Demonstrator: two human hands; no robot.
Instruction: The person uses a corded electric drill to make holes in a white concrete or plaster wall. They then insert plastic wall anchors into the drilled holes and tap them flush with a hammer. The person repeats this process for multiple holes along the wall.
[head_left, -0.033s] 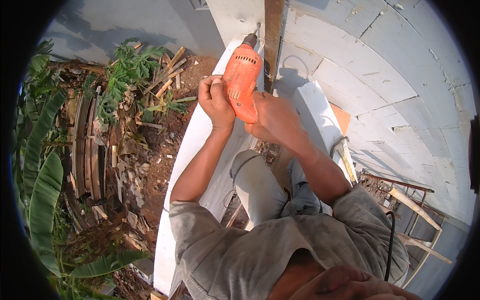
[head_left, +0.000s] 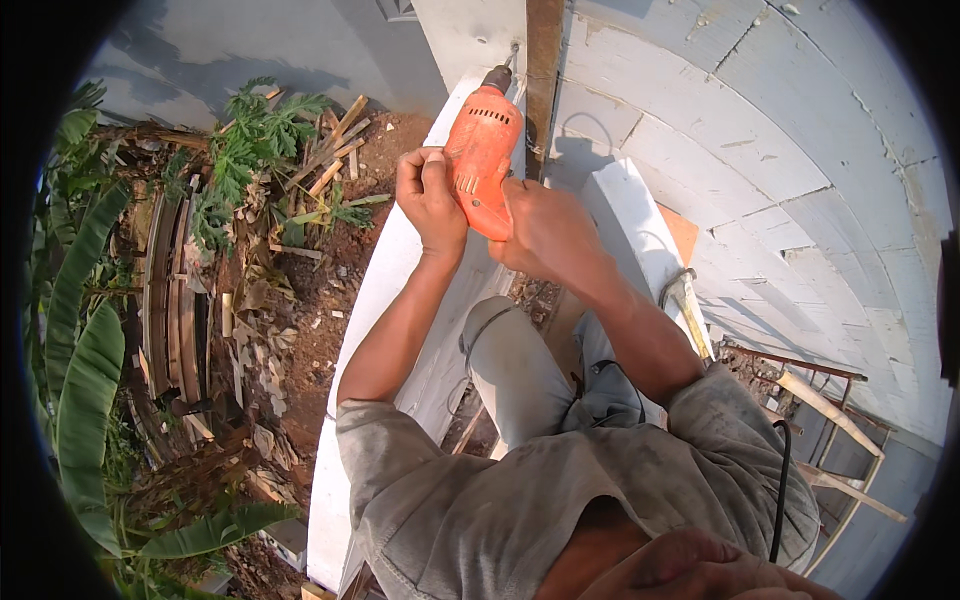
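Observation:
An orange power drill (head_left: 484, 150) points away from me, its bit (head_left: 513, 55) meeting the face of a white block (head_left: 478, 35) beside a wooden post. How deep the tip sits is hard to make out. My right hand (head_left: 548, 228) wraps around the drill's handle, with most fingers hidden behind it. Against the drill's left side, my left hand (head_left: 433, 195) is closed, thumb pressed over curled fingers that steady the body. Below the drill runs a long white block wall top (head_left: 375, 260), between my left arm and the garden side.
A hammer (head_left: 690, 312) lies on another white block (head_left: 630, 200) at right. The upright wooden post (head_left: 543, 80) stands close to the drill, against a block wall (head_left: 760, 150). Scrap timber (head_left: 175, 290), banana leaves (head_left: 90, 400) and soil are at left; a wooden frame (head_left: 840, 430) stands lower right.

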